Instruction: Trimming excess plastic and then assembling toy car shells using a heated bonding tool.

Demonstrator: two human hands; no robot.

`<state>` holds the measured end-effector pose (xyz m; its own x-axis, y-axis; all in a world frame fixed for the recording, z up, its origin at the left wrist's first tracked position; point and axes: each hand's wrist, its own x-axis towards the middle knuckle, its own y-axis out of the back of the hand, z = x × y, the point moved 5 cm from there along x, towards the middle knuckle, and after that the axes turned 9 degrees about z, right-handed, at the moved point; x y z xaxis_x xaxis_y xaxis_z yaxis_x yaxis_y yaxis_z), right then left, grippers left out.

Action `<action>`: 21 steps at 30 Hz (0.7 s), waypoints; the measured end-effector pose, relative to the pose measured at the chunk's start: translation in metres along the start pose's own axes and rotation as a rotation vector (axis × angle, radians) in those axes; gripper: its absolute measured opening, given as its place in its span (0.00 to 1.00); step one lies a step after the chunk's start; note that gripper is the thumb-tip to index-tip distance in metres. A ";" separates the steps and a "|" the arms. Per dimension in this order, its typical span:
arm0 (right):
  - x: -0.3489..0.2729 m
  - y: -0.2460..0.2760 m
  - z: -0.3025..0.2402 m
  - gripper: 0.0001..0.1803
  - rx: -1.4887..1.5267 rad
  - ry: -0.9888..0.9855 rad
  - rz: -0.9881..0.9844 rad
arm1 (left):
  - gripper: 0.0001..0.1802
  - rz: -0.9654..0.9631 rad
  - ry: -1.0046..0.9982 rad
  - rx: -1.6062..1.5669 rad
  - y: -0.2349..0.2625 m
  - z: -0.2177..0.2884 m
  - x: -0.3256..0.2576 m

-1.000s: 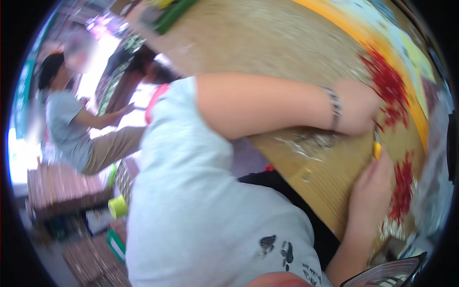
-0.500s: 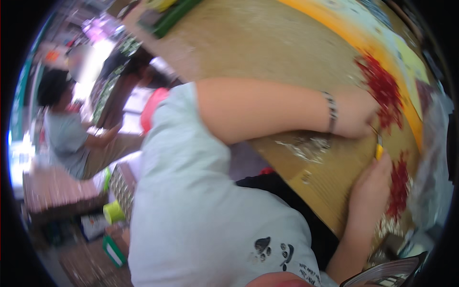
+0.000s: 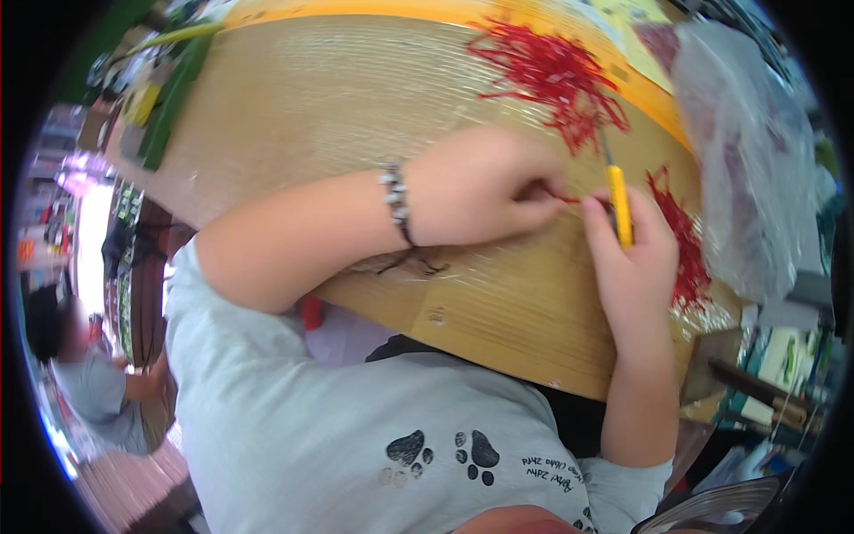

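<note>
A short red strand [image 3: 570, 200] runs between my two hands over the brown work table [image 3: 338, 98]. My left hand [image 3: 480, 182], with a beaded bracelet at its wrist, is curled and pinches one end of the strand. The thumb and fingers of my right hand [image 3: 636, 254] close on its other end. That hand also holds a slim yellow-handled tool [image 3: 620, 205], its thin metal shaft pointing away from me; I cannot make out its tip. Beyond lies a loose heap of red cords [image 3: 551, 76]. A smaller red heap [image 3: 685, 245] is right of my right hand, partly hidden by it.
Clear plastic covers part of the tabletop. A filled clear plastic bag [image 3: 738, 160] lies at the right edge. At the far left sits a green tray [image 3: 169, 107] with things in it. Tools and boxes crowd the lower right. Another person [image 3: 98, 383] is at the left.
The whole view has swung, so the table and both red heaps appear further left. The tool's shaft, earlier near my left fingers, now points away, and a red strand shows between my hands.
</note>
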<state>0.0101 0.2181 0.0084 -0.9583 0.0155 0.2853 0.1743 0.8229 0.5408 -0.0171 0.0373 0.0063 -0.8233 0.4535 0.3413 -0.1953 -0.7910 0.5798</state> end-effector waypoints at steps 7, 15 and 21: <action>0.004 0.026 0.030 0.05 -0.002 -0.049 -0.049 | 0.10 -0.036 -0.211 -0.008 -0.021 0.003 0.026; 0.035 0.035 0.092 0.13 -0.265 0.114 0.053 | 0.11 -0.106 -0.372 0.221 -0.022 -0.010 0.011; 0.031 0.073 0.068 0.13 -0.540 0.080 0.144 | 0.14 0.018 -0.358 0.225 -0.010 -0.018 0.034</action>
<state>-0.0225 0.3174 0.0030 -0.8998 0.0460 0.4339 0.4134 0.4077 0.8141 -0.0533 0.0528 -0.0012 -0.5804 0.5857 0.5658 -0.0286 -0.7091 0.7046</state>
